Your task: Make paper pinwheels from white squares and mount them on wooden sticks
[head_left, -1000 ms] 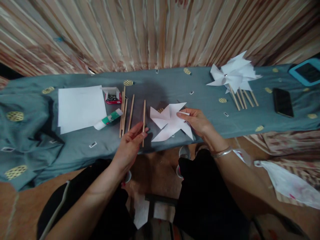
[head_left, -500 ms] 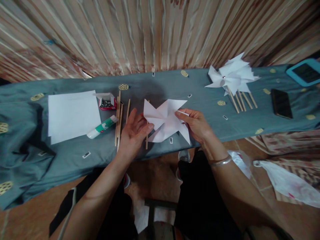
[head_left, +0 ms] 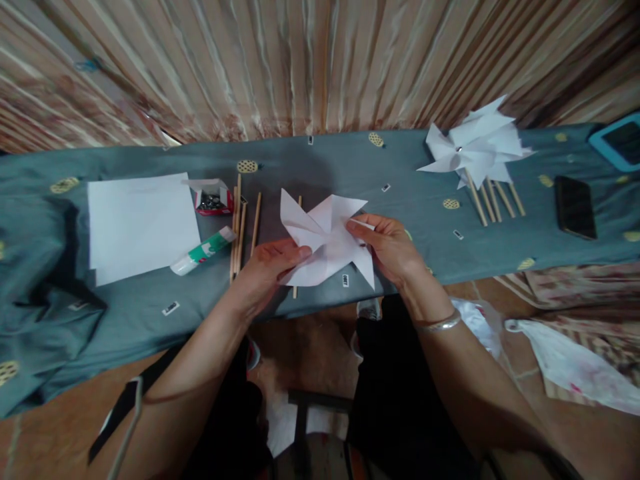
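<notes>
A white paper pinwheel (head_left: 333, 243) with folded, pointed blades is held up between my two hands, over the front part of the table. My left hand (head_left: 270, 270) pinches its left side, thumb on top of the paper. On the right, my right hand (head_left: 387, 247) grips a blade between thumb and fingers. Beneath the pinwheel lies a wooden stick (head_left: 295, 292), mostly hidden by the paper. Several more wooden sticks (head_left: 239, 227) lie just left of my left hand.
Left on the cloth-covered table (head_left: 150, 313) are white paper sheets (head_left: 143, 227), a glue stick (head_left: 203, 251) and a red box of metal pins (head_left: 214, 199). Finished pinwheels (head_left: 480, 147) on sticks, a black phone (head_left: 575, 207) and a blue-framed device (head_left: 620, 143) lie right. A curtain (head_left: 300, 67) hangs behind.
My left hand has closed from loosely spread fingers to a pinch on the pinwheel's left side. The pinwheel has shifted slightly left; my right hand keeps its grip.
</notes>
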Demonstrator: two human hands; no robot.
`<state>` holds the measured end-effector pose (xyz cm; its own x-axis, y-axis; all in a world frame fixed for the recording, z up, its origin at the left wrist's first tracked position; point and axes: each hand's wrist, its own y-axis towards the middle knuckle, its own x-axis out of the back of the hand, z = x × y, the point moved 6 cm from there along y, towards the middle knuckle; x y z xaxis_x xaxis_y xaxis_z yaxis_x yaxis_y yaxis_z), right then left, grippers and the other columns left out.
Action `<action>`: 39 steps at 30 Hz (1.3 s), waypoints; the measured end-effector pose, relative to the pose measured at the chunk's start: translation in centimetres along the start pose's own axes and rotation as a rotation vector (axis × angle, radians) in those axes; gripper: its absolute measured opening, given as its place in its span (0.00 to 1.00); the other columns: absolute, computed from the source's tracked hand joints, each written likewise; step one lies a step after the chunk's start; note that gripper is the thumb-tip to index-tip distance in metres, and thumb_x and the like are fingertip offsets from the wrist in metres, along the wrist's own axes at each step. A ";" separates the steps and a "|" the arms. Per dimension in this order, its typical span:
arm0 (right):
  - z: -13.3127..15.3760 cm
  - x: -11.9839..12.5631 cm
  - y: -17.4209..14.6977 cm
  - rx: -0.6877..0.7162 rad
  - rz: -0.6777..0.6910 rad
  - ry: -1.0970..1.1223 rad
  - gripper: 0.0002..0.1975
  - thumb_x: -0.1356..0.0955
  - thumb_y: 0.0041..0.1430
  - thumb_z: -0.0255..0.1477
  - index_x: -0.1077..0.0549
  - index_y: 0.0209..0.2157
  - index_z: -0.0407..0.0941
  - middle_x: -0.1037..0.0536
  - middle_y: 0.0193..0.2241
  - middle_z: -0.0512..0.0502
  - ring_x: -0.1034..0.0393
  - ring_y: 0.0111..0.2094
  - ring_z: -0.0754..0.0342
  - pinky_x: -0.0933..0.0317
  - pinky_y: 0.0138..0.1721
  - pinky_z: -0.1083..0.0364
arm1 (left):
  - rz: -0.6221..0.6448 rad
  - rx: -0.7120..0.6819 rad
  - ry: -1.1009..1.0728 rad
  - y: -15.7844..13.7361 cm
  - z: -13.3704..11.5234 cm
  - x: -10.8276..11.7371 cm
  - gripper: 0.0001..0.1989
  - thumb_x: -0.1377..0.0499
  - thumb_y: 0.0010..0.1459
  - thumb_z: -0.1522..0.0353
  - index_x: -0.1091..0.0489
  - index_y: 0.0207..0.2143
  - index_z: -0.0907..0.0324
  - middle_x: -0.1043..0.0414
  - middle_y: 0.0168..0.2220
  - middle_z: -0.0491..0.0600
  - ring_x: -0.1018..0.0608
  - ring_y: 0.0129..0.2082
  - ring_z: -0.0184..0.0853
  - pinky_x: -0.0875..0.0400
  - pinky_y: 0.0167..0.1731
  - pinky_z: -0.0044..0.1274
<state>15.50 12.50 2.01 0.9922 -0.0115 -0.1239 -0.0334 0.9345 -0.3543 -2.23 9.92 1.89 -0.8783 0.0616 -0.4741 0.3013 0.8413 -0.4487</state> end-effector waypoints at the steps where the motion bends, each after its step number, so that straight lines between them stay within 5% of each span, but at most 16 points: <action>1: -0.1 0.1 0.1 0.001 -0.001 -0.024 0.14 0.24 0.42 0.40 0.26 0.26 0.46 0.24 0.22 0.52 0.34 0.21 0.59 0.40 0.22 0.57 | 0.001 0.007 0.008 -0.2 -0.2 0.0 0.11 0.29 0.40 0.68 0.24 0.27 0.62 0.23 0.24 0.48 0.23 0.25 0.33 0.30 0.26 0.21; 8: -0.8 -0.8 0.4 -0.067 0.047 -0.097 0.15 0.24 0.42 0.40 0.26 0.29 0.46 0.24 0.22 0.53 0.37 0.19 0.60 0.44 0.19 0.59 | -0.068 -0.035 0.088 0.3 0.3 0.9 0.12 0.28 0.37 0.66 0.25 0.23 0.63 0.26 0.20 0.48 0.28 0.19 0.30 0.33 0.20 0.20; 16: -0.4 -1.5 0.6 -0.034 0.085 -0.245 0.15 0.26 0.45 0.42 0.24 0.30 0.46 0.28 0.20 0.55 0.41 0.19 0.61 0.47 0.20 0.59 | -0.298 -0.081 0.008 0.8 1.0 1.7 0.16 0.27 0.32 0.71 0.25 0.27 0.62 0.22 0.28 0.48 0.24 0.26 0.32 0.29 0.27 0.22; 25: 0.0 -0.4 0.6 -0.026 0.098 -0.203 0.19 0.27 0.49 0.45 0.25 0.37 0.48 0.22 0.33 0.49 0.29 0.32 0.56 0.33 0.31 0.56 | -0.410 -0.138 -0.002 1.0 0.8 2.7 0.16 0.27 0.31 0.71 0.25 0.28 0.63 0.22 0.29 0.49 0.23 0.28 0.34 0.27 0.32 0.24; 30: 2.2 -0.1 -0.6 0.246 0.044 -0.371 0.16 0.29 0.55 0.41 0.27 0.44 0.51 0.22 0.45 0.46 0.26 0.44 0.50 0.30 0.45 0.49 | -0.418 -0.154 0.009 0.9 0.4 3.1 0.12 0.29 0.36 0.73 0.26 0.26 0.60 0.24 0.27 0.47 0.23 0.28 0.35 0.29 0.29 0.23; 35: 4.4 -1.2 -2.9 0.578 0.035 -0.773 0.13 0.33 0.60 0.31 0.28 0.47 0.54 0.30 0.57 0.47 0.36 0.58 0.45 0.40 0.59 0.41 | -0.393 -0.181 -0.002 0.9 0.3 3.1 0.13 0.29 0.37 0.72 0.25 0.28 0.59 0.23 0.27 0.45 0.23 0.27 0.33 0.28 0.31 0.24; 39: 4.3 -1.8 -3.5 0.663 0.076 -0.949 0.14 0.35 0.60 0.26 0.27 0.46 0.53 0.31 0.58 0.47 0.37 0.60 0.45 0.42 0.61 0.40 | -0.427 -0.180 -0.005 0.9 0.5 3.3 0.15 0.28 0.35 0.73 0.25 0.29 0.61 0.23 0.27 0.47 0.23 0.28 0.36 0.27 0.30 0.25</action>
<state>14.39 10.82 7.41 0.6909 0.0622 0.7202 -0.3064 0.9276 0.2138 -4.67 10.57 -0.48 -0.9080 -0.3129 -0.2788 -0.1570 0.8707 -0.4660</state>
